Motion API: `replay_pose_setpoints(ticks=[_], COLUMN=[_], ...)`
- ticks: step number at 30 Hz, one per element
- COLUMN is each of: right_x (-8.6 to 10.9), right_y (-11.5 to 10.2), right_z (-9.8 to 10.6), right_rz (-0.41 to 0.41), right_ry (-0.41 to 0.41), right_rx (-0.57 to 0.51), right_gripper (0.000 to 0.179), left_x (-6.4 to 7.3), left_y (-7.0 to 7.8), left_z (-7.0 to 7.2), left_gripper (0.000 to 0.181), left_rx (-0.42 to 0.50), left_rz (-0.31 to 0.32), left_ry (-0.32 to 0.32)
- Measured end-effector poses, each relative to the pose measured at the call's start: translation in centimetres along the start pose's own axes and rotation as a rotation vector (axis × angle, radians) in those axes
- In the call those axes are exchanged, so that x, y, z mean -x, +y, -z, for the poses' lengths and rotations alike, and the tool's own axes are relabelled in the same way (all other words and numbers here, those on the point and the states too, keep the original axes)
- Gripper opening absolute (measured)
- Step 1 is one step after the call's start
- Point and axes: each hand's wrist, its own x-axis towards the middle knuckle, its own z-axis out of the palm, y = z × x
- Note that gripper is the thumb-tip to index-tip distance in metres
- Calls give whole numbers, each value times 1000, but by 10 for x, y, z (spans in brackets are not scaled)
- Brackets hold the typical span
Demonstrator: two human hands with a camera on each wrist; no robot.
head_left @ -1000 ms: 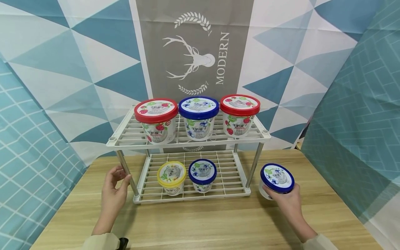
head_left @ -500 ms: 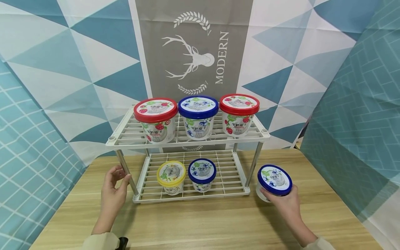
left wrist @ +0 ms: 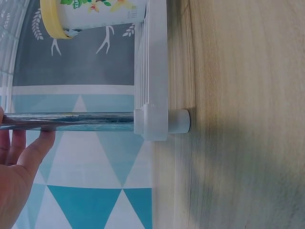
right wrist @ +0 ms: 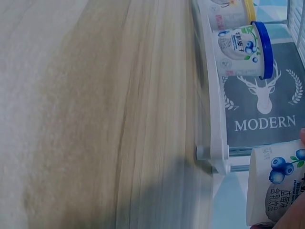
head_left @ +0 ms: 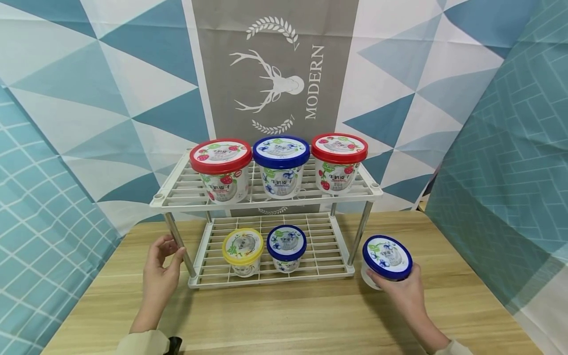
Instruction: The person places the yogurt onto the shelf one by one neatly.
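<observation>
My right hand (head_left: 406, 291) grips a small blueberry-printed tub (head_left: 387, 257) with a blue lid, thumb on its near side, just right of the rack. The right wrist view shows the white side of this tub (right wrist: 274, 176) close to the rack's foot. My left hand (head_left: 163, 273) holds the front left metal post (head_left: 179, 241) of the white two-tier rack (head_left: 266, 201). Fingertips meet that post (left wrist: 90, 121) in the left wrist view. On the lower shelf stand a yellow-lidded tub (head_left: 244, 251) and another blue-lidded tub (head_left: 287, 247).
Larger tubs line the top shelf: a red-lidded one (head_left: 222, 170) at left, a blue-lidded one (head_left: 281, 166) in the middle, another red-lidded one (head_left: 339, 162) at right. The rack stands on a wooden table (head_left: 275, 320) before a patterned backdrop (head_left: 275, 49).
My right hand has shifted the blue-lidded tub slightly left and nearer to me, towards the rack's right front post. My left hand stays at its post.
</observation>
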Motion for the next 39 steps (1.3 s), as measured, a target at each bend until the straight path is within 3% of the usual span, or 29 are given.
replay_pose_setpoints(ticks=[21,39], right_x=[16,27], right_y=[-9,-17], right_z=[-7,-21], right_rz=[8,31], right_ry=[-40,-66], right_rx=[4,-58], right_gripper=[107,104], left_x=[0,0], left_y=[0,0], left_z=[0,0], left_gripper=[37,37], left_rx=[7,12], left_rz=[-10,-17], left_ry=[8,6])
